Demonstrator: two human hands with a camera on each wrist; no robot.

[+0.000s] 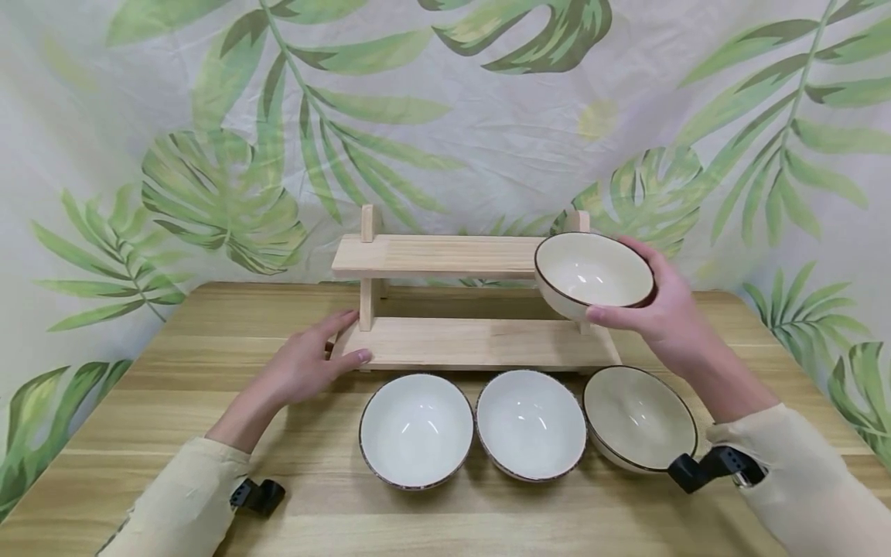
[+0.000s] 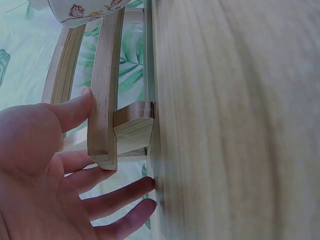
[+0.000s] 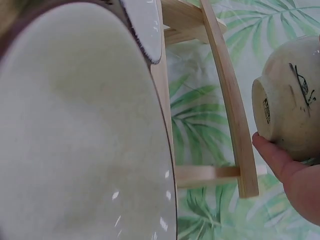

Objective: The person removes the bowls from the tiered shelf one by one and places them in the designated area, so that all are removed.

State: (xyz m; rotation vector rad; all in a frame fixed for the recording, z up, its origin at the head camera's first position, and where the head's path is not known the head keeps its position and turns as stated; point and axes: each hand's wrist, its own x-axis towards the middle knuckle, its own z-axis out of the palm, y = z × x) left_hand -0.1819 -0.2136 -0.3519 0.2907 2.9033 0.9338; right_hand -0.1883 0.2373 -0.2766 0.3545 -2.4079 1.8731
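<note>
My right hand (image 1: 671, 309) holds a cream bowl (image 1: 592, 267) with a dark brown rim, thumb at its near side, at the right end of the upper shelf board. The right wrist view shows the bowl's foot (image 3: 262, 107) and dark painted marks on its outside. My left hand (image 1: 309, 360) grips the left end of the two-tier wooden rack (image 1: 480, 344), with the thumb on the lower board and fingers around its end. Before the rack stand a white bowl (image 1: 418, 431), a second white bowl (image 1: 532, 425) and another cream bowl (image 1: 640, 418).
The rack stands toward the back of a wood-grain table (image 1: 334, 495). Close behind hangs a leaf-patterned cloth (image 1: 501, 155). The three standing bowls form a row along the rack's front edge. Small black devices sit on the left cuff (image 1: 257, 497) and right cuff (image 1: 717, 468).
</note>
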